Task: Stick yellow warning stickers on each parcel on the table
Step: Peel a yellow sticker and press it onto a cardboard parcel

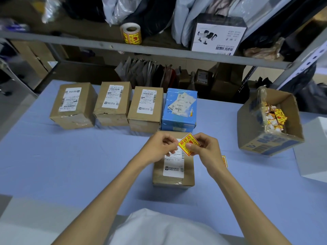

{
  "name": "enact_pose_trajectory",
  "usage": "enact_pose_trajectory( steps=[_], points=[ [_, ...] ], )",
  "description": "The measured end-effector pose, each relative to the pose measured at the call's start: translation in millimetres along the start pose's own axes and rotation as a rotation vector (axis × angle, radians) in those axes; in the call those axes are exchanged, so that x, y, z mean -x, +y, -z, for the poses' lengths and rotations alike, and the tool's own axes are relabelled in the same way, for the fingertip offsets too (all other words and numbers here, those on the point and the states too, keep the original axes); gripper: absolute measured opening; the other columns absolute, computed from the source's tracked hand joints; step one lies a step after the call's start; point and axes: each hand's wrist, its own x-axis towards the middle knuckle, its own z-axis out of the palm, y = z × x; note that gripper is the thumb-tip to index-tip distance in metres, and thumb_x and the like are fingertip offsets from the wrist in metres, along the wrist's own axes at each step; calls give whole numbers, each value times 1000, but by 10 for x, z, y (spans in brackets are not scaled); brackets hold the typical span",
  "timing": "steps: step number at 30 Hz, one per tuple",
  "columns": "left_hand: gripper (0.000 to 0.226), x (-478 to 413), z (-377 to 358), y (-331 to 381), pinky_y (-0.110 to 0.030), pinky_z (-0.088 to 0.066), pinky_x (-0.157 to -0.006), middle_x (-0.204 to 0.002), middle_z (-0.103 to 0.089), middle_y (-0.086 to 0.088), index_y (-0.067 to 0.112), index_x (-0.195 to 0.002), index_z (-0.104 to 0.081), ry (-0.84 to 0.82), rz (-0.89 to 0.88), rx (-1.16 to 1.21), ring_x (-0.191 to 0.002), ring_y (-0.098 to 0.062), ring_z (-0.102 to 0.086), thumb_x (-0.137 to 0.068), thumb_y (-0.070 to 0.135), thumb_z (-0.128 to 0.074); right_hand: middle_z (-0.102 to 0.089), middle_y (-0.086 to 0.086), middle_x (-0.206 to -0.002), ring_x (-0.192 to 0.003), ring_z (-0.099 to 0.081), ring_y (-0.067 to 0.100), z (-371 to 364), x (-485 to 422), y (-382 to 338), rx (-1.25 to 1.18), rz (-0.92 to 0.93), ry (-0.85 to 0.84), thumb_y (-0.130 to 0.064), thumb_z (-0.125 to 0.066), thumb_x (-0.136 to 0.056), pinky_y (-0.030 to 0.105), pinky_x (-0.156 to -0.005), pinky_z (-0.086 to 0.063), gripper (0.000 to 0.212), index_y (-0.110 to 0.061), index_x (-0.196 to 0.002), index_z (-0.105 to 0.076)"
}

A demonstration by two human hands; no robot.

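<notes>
A yellow and red warning sticker (185,142) is pinched between both hands above a brown parcel (174,175) with a white shipping label, near the table's front middle. My left hand (161,145) grips the sticker's left edge, and my right hand (203,147) holds its right side with the thumb on its face. Behind stand three brown parcels (74,105), (113,103), (146,108) and a blue parcel (179,110) in a row. The blue one shows a small yellow sticker on its top.
An open cardboard box (251,128) with used yellow sticker scraps sits at the right. A sticker roll (131,33) stands on the shelf behind. A loose yellow sticker (224,160) lies on the blue table (70,156) by my right wrist. A white box (313,149) is at far right.
</notes>
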Motion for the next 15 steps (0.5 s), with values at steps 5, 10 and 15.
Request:
enact_pose_trajectory(
  steps=[5, 10, 15],
  points=[
    [12, 4, -2, 1, -21, -50, -59, -78, -68, -7, 17, -81, -65, -23, 12, 18, -66, -9, -62, -89, 9, -62, -70, -4, -76, -65, -68, 6, 1, -4, 19, 12, 11, -2, -3, -69, -83, 18, -57, -55, 18, -20, -80, -65],
    [11, -4, 4, -5, -24, -51, -63, -78, -68, -2, 18, -83, -64, -30, 21, 67, -67, -9, -63, -92, 14, -60, -69, -4, -84, -76, -68, 12, -11, -37, 57, 12, 2, 9, -8, -70, -83, 15, -58, -54, 15, -21, -86, -63],
    [10, -6, 1, -32, -22, -51, -63, -80, -68, -2, 17, -85, -65, -20, 34, 78, -68, -9, -63, -92, 13, -60, -57, -7, -101, -88, -57, 7, -49, -18, 157, 310, 287, 314, -17, -77, -78, 17, -72, -47, 34, -18, -105, -55]
  ],
)
